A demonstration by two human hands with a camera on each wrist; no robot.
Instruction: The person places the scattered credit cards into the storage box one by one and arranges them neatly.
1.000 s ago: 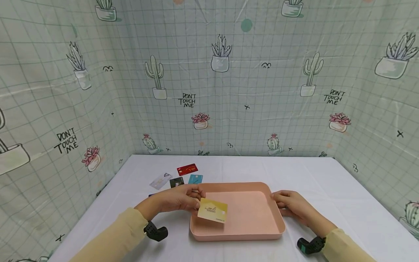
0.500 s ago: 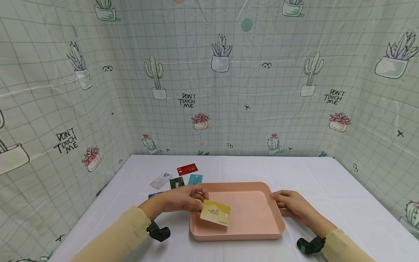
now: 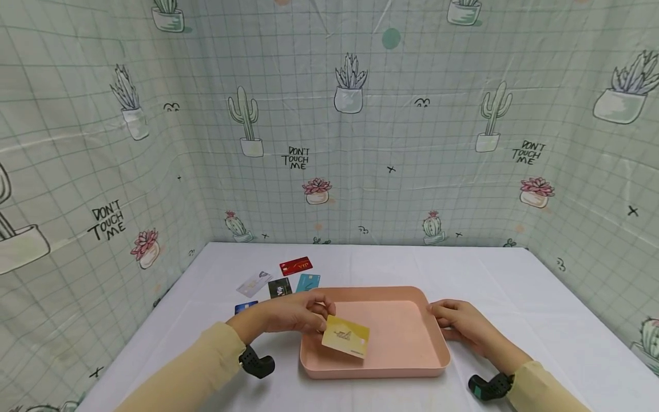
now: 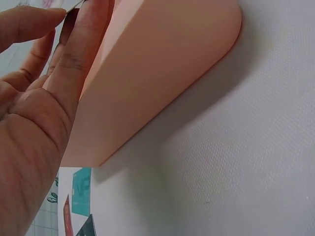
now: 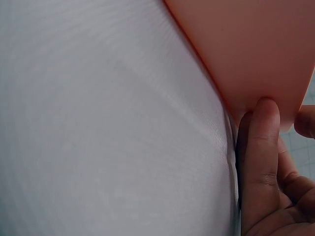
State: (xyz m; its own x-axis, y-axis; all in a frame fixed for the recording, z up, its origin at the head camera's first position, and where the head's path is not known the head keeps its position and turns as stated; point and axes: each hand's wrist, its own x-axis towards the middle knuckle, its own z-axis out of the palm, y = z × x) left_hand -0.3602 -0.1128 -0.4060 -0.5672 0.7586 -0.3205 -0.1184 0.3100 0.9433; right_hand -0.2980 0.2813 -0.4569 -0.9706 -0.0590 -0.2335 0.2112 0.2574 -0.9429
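Note:
My left hand [image 3: 301,312] pinches a yellow card [image 3: 346,336] between thumb and fingers. The card tilts over the left part of a shallow pink tray [image 3: 401,337]. In the left wrist view, only the card's thin edge [image 4: 75,8] shows at my fingertips, beside the outer wall of the tray [image 4: 162,59]. My right hand [image 3: 463,320] holds the tray at its right side. The right wrist view has one finger [image 5: 264,128] flat against the outer wall of the tray [image 5: 256,44] and another fingertip by the rim.
Several cards lie on the white table [image 3: 463,269] behind and left of the tray: red [image 3: 296,266], teal [image 3: 308,282], black [image 3: 280,288], pale grey [image 3: 254,284] and blue [image 3: 245,306]. A patterned cloth [image 3: 391,137] hangs behind and at both sides.
My left hand has moved a little to the right with the yellow card, further over the tray. More of the blue and black cards shows. My right hand and the tray stay put.

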